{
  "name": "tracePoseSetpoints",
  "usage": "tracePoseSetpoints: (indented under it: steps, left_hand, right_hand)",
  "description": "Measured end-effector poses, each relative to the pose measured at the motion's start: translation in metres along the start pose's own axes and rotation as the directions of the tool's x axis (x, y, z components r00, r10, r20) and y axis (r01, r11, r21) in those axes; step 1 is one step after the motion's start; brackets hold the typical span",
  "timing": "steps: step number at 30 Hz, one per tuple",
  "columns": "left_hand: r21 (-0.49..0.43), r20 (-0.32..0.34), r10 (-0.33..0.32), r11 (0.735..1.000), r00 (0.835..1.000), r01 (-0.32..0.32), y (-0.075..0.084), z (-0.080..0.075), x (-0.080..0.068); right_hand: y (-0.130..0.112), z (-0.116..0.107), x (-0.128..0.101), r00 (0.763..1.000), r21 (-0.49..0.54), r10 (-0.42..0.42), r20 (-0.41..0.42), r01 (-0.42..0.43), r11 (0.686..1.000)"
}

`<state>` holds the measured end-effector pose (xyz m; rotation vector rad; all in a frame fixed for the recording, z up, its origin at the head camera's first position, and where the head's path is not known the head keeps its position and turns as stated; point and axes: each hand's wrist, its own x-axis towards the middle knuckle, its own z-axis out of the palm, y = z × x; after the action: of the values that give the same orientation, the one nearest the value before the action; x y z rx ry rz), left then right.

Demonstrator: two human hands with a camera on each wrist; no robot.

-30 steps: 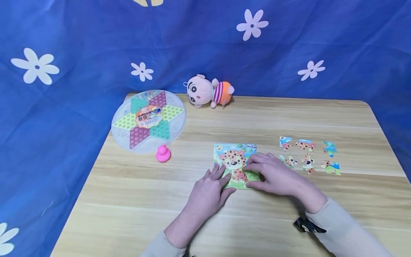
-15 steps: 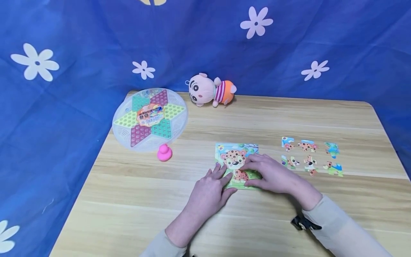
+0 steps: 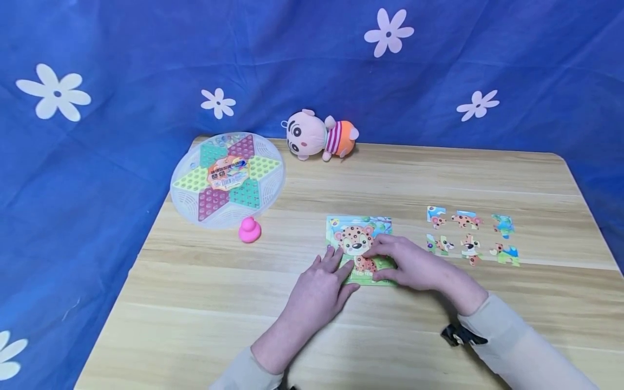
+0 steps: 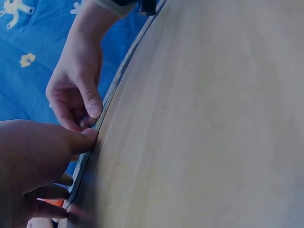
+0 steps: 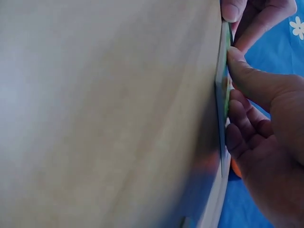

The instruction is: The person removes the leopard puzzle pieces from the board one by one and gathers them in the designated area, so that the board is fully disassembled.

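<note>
A jigsaw puzzle (image 3: 356, 233) with a spotted leopard cub lies flat on the wooden table. My left hand (image 3: 317, 292) rests on its lower left part, with fingers spread and the thumb near the bottom edge. At its right side, my right hand (image 3: 411, 262) touches the puzzle with the thumb and bent fingers held apart. Whether they pinch a loose piece is hidden. In the right wrist view, the fingertips of my right hand (image 5: 266, 114) meet the board's edge-on surface (image 5: 221, 90). Several loose puzzle pieces (image 3: 470, 245) lie in two rows to the right.
On the left is a round Chinese checkers board (image 3: 187, 203) in clear plastic, with a pink rubber duck (image 3: 249, 231) in front of it. A plush doll (image 3: 319, 135) lies at the back edge. Blue flowered cloth (image 3: 302, 54) hangs behind the wooden table (image 3: 205, 281).
Both hands stay on the puzzle, with only slight finger movement on the right one. The head view has shifted a little. The loose pieces lie as before.
</note>
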<state>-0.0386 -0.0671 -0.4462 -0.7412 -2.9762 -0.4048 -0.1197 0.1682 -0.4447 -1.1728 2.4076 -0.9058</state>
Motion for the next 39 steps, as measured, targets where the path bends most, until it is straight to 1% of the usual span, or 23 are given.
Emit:
tracePoseSetpoints:
  steps: [2,4,6,7,8,10,12,13,15,17,20,24,27,30,34,39]
  left_hand:
    - [0.025,-0.025,0.038,0.999,0.999,-0.037,0.003,0.0,-0.001]
    - [0.046,-0.059,0.089,0.995,0.994,-0.087,0.008,-0.001,-0.003]
    - [0.067,-0.087,0.156,0.986,0.984,-0.151,0.014,-0.001,-0.004]
    - [0.084,-0.089,0.194,0.979,0.977,-0.187,0.018,-0.002,-0.004]
    - [0.102,-0.082,0.23,0.97,0.97,-0.222,0.023,-0.002,-0.004]
    - [0.142,-0.042,0.289,0.949,0.956,-0.281,0.031,0.0,-0.004]
    - [0.187,0.022,0.327,0.927,0.945,-0.325,0.039,0.003,-0.002]
    - [0.198,0.049,0.333,0.921,0.942,-0.336,0.042,0.004,-0.001]
    - [0.218,0.091,0.33,0.914,0.939,-0.342,0.048,0.006,0.003]
    - [0.238,0.113,0.323,0.909,0.94,-0.341,0.054,0.007,0.008]
    - [0.257,0.118,0.314,0.907,0.942,-0.335,0.062,0.008,0.016]
    - [0.262,0.107,0.288,0.915,0.952,-0.306,0.072,0.009,0.023]
    - [0.263,0.115,0.252,0.925,0.961,-0.274,0.074,0.009,0.023]
    - [0.263,0.129,0.223,0.932,0.966,-0.25,0.073,0.01,0.021]
    - [0.251,0.145,0.217,0.936,0.965,-0.248,0.073,0.01,0.019]
    - [0.248,0.157,0.234,0.931,0.959,-0.268,0.075,0.012,0.017]
  right_hand:
    - [0.001,-0.001,0.001,1.0,0.013,0.007,0.008,-0.007,1.0]
    - [0.002,-0.003,0.001,1.0,0.017,0.009,0.012,-0.009,1.0]
    - [0.002,-0.004,0.002,1.0,0.023,0.011,0.016,-0.012,1.0]
    - [0.003,-0.004,0.002,1.0,0.026,0.012,0.018,-0.013,1.0]
    - [0.003,-0.004,0.002,1.0,0.03,0.013,0.02,-0.014,0.999]
    - [0.004,-0.006,0.003,0.999,0.044,0.023,0.025,-0.024,0.999]
    - [0.005,-0.007,0.004,0.999,0.062,0.029,0.028,-0.03,0.998]
    - [0.005,-0.008,0.004,0.999,0.07,0.028,0.029,-0.03,0.997]
    - [0.007,-0.009,0.006,0.999,0.094,0.025,0.032,-0.028,0.995]
    - [0.008,-0.01,0.007,0.999,0.116,0.02,0.033,-0.024,0.993]
    - [0.009,-0.012,0.008,0.999,0.155,0.026,0.037,-0.032,0.987]
    - [0.01,-0.015,0.012,0.999,0.191,0.025,0.042,-0.032,0.981]
    - [0.011,-0.015,0.015,0.999,0.205,0.014,0.047,-0.023,0.978]
    - [0.011,-0.015,0.017,0.999,0.211,0.016,0.045,-0.025,0.977]
    - [0.012,-0.016,0.015,0.999,0.206,0.009,0.049,-0.019,0.978]
    - [0.012,-0.016,0.013,0.997,0.167,-0.026,0.077,0.013,0.986]
